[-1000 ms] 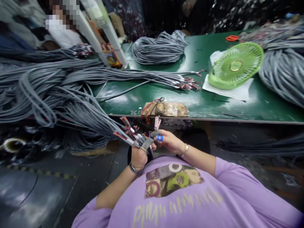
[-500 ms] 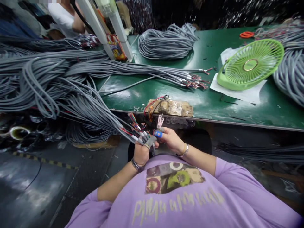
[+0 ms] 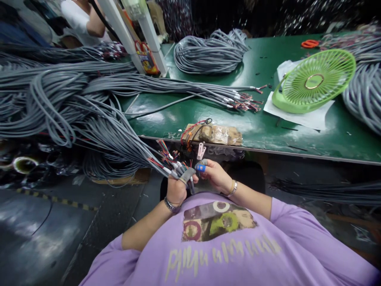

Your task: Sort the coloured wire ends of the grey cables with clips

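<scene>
"Where are the cables point(image 3: 127, 137)?"
"Over the worktop point(image 3: 262, 133) edge, gripped near their ends by the left hand point(image 3: 177, 190)."
"Right hand point(image 3: 214, 174)?"
"Curled just beside; can't tell what it pinches."
"Around?"
"Green fan point(image 3: 314, 81) on top, dark floor point(image 3: 113, 210) below."

On the left hand point(image 3: 177, 191), the fingers are partly hidden by the cable bundle point(image 3: 139, 146); whether the grey wrap point(image 3: 187, 174) there covers a finger or the cables cannot be told. What, if anything, the right hand point(image 3: 216, 175) pinches is too small to make out. The bundle's far end is lost in the grey pile point(image 3: 44, 99), which the left edge cuts off. The right edge crops a coil point(image 3: 363, 93) and the desk point(image 3: 258, 137), the top edge a co-worker point(image 3: 76, 20). Lettering on the bag point(image 3: 145, 59) is unreadable.
</scene>
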The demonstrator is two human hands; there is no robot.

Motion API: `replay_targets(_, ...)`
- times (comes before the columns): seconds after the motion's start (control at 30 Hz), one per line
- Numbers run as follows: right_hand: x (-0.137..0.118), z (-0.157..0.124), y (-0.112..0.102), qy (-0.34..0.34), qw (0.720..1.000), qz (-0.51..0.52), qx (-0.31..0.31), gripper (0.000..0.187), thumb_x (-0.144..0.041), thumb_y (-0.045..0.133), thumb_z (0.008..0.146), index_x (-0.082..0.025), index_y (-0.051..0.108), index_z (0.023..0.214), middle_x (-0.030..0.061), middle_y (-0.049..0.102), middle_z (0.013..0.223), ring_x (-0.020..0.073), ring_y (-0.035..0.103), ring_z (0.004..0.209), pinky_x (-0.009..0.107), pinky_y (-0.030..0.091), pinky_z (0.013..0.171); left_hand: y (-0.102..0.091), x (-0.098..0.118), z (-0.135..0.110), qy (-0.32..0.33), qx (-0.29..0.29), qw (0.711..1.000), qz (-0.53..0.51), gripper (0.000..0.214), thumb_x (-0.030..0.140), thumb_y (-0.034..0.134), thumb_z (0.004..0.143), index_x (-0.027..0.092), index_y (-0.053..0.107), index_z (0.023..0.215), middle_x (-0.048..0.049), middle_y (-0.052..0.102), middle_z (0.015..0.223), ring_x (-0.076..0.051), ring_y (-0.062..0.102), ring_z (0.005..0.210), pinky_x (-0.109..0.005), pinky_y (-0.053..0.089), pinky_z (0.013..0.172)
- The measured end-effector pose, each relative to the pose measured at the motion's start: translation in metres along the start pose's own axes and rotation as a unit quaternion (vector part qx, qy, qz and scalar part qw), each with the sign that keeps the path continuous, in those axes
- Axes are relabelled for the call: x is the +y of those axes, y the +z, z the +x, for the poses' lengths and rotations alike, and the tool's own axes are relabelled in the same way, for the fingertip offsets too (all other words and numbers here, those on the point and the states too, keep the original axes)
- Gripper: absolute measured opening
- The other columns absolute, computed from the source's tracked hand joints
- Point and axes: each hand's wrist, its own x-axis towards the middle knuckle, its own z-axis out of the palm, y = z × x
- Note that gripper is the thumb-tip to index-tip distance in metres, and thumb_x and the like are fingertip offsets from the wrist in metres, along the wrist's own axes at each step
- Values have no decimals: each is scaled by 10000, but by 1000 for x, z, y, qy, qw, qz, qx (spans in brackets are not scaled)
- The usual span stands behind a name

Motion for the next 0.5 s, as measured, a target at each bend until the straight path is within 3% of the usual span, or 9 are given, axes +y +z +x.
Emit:
replay_targets(0.2, 2, 4, 5, 1, 997, 44, -62, 295, -375, 771, 673, -167, 579, 753, -39, 513, 555, 83, 428, 489, 228, 289, 494, 0, 3, 0, -11, -31, 999, 10, 177, 285, 709, 736, 155, 689, 617, -11, 655, 532, -122, 573, 456, -241, 474, 476)
replay_targets(0.37, 0, 6, -2, -2, 995, 99, -12, 295, -296, 789, 651, -169, 535, 731, -62, 472, 589, 54, 369, 497, 205, 320, 503, 0, 3, -2, -12, -16, 1000, 4, 172, 287, 711, 729, 153, 685, 625, -7, 646, 528, -117, 573, 459, -234, 472, 473)
replay_targets(0.5, -6, 7, -14, 46, 989, 135, -28, 257, -366, 718, 700, -161, 591, 791, -19, 564, 684, 74, 443, 549, 213, 392, 524, 1, 3, -3, -25, -15, 1000, 9, 184, 296, 709, 736, 153, 682, 624, -5, 645, 529, -116, 573, 460, -231, 475, 473)
